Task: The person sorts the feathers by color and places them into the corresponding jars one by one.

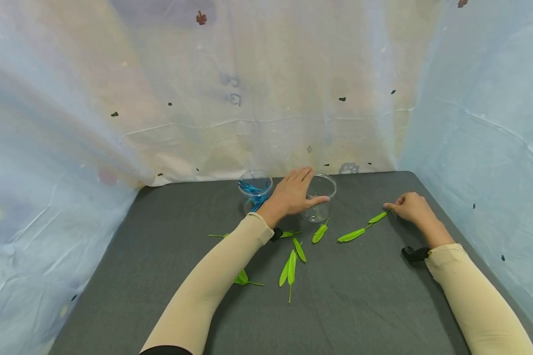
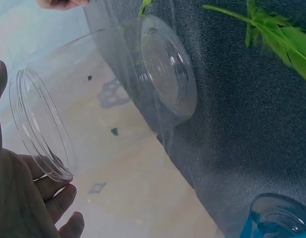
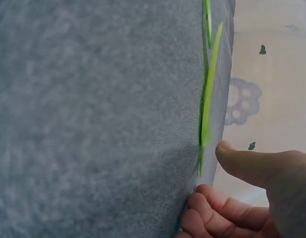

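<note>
On the table (image 1: pixel 360 296), right of the jar (image 1: pixel 316 213), a feather (image 1: pixel 377 217) lies slantwise, quill toward the right hand (image 1: pixel 411 207), whose thumb and fingertips seem parted, unclenched. The left hand (image 1: pixel 291 191) rests straight-fingered against the jar's rim.

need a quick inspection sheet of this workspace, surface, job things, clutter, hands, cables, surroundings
Surface: dark grey tabletop, looks dry
Job's things: green feathers scattered on the tabletop, some partly hidden by the left forearm; clear jar standing, looks empty; second jar holding blue pieces
Clutter: nothing seen
Left hand: at the clear jar's rim, thumb spread from the fingers; contact unclear
Right hand: at the stem end of a feather on the right, with a gap between thumb and fingers in the right wrist view
Cables: nothing seen
Surroundings: pale patterned curtain behind and on both sides
</note>
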The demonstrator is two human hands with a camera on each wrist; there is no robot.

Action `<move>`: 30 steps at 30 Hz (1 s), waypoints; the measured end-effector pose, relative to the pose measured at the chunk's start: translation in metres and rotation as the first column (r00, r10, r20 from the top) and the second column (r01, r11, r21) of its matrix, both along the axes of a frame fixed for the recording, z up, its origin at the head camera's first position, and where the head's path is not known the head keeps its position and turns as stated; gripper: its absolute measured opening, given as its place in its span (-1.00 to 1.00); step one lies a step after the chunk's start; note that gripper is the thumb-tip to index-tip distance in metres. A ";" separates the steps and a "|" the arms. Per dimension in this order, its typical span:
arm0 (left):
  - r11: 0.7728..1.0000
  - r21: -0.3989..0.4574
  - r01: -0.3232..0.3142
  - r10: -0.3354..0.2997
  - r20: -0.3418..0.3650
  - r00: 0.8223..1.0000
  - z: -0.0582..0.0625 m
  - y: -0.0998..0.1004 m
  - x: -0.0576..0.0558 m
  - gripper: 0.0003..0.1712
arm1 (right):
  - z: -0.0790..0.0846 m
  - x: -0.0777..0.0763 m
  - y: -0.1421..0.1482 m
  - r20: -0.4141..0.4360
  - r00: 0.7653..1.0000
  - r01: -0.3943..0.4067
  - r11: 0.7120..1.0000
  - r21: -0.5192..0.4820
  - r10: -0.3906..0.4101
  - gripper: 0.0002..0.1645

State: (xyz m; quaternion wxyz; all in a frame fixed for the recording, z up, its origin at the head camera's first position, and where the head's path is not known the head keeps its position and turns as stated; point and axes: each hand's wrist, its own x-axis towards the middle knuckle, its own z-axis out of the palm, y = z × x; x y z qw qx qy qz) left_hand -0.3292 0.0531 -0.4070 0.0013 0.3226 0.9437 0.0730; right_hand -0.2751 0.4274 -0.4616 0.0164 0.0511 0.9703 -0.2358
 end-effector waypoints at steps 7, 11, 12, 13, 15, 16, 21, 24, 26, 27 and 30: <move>1.000 0.021 -0.007 0.006 0.027 1.000 -0.001 0.002 -0.002 0.20 | 0.002 -0.004 -0.004 0.058 0.998 0.007 1.000 -0.013 -0.006 -0.24; 1.000 0.029 -0.009 0.008 0.034 0.999 -0.002 0.004 -0.003 0.20 | 0.001 -0.008 -0.005 0.085 0.996 0.027 1.000 -0.012 -0.026 -0.26; 0.999 0.031 -0.010 0.009 0.036 0.999 -0.003 0.005 -0.003 0.20 | 0.001 -0.010 -0.005 0.091 0.995 0.031 0.999 -0.009 -0.030 -0.26; 0.999 0.032 -0.011 0.010 0.038 0.999 -0.003 0.005 -0.004 0.20 | 0.000 -0.011 -0.004 0.098 0.995 0.033 0.999 -0.009 -0.032 -0.26; 0.999 0.032 -0.013 0.011 0.041 0.999 -0.003 0.006 -0.004 0.20 | 0.000 -0.013 -0.003 0.113 0.993 0.039 0.999 -0.005 -0.038 -0.28; 0.999 0.030 -0.015 0.014 0.043 0.999 -0.003 0.006 -0.004 0.21 | 0.000 -0.014 -0.003 0.121 0.992 0.041 0.999 -0.007 -0.039 -0.30; 0.999 0.022 -0.023 0.022 0.047 0.999 -0.002 0.006 -0.004 0.20 | 0.005 -0.019 -0.003 0.186 0.982 0.042 0.999 -0.022 -0.037 -0.45; 0.999 0.028 -0.024 0.023 0.038 0.999 -0.002 0.007 -0.006 0.19 | 0.007 -0.022 -0.003 0.219 0.975 0.037 0.999 -0.038 -0.028 -0.48; 0.999 0.032 -0.022 0.020 0.035 0.999 -0.003 0.007 -0.006 0.20 | 0.007 -0.024 -0.002 0.232 0.973 0.030 0.998 -0.049 -0.018 -0.48; 0.999 0.031 -0.021 0.020 0.036 0.999 -0.004 0.007 -0.006 0.20 | 0.006 -0.025 -0.001 0.236 0.972 0.023 0.998 -0.058 -0.009 -0.46; 1.000 0.016 -0.020 0.020 0.041 0.999 -0.006 0.008 -0.007 0.21 | 0.003 -0.027 0.004 0.243 0.970 0.003 0.996 -0.091 0.019 -0.41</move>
